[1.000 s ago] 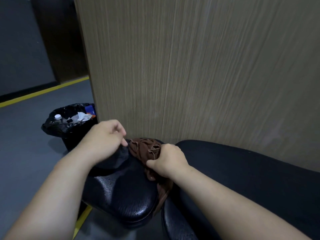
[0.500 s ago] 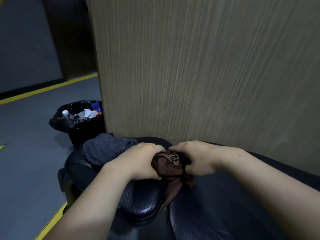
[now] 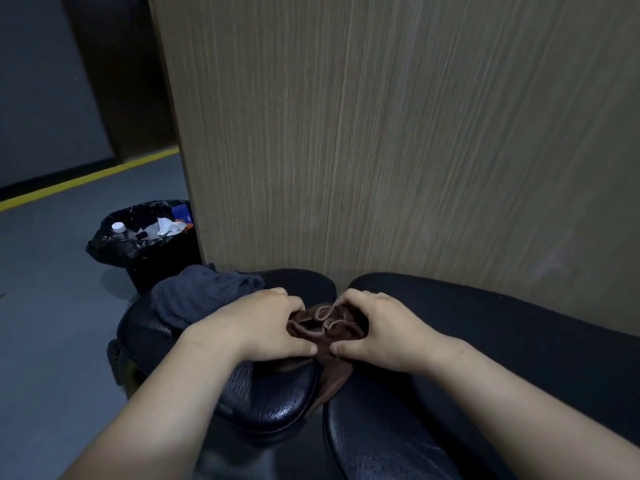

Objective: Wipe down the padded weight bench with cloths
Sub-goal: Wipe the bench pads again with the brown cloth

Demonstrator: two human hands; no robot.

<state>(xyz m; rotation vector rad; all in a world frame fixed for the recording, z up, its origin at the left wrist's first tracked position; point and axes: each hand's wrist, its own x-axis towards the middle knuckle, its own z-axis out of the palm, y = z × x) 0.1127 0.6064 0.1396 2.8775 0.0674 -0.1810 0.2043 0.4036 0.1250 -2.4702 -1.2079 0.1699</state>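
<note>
A black padded bench fills the lower frame: a small seat pad (image 3: 263, 400) on the left and a long back pad (image 3: 485, 341) on the right. A bunched brown cloth (image 3: 325, 327) sits over the gap between the pads, its tail hanging down into the gap. My left hand (image 3: 263, 323) and my right hand (image 3: 377, 327) both grip the brown cloth from either side, thumbs nearly touching. A dark grey cloth (image 3: 197, 296) lies loose on the far left part of the seat pad, behind my left hand.
A tall wood-grain panel (image 3: 381, 133) stands directly behind the bench. A black-lined rubbish bin (image 3: 145, 237) with a bottle and paper sits on the grey floor at left. A yellow floor line (image 3: 86, 178) runs along the far wall.
My left hand let go of the dark grey cloth, left it on the seat pad, and came over to grip the brown cloth beside my right hand. The view shifted left slightly.
</note>
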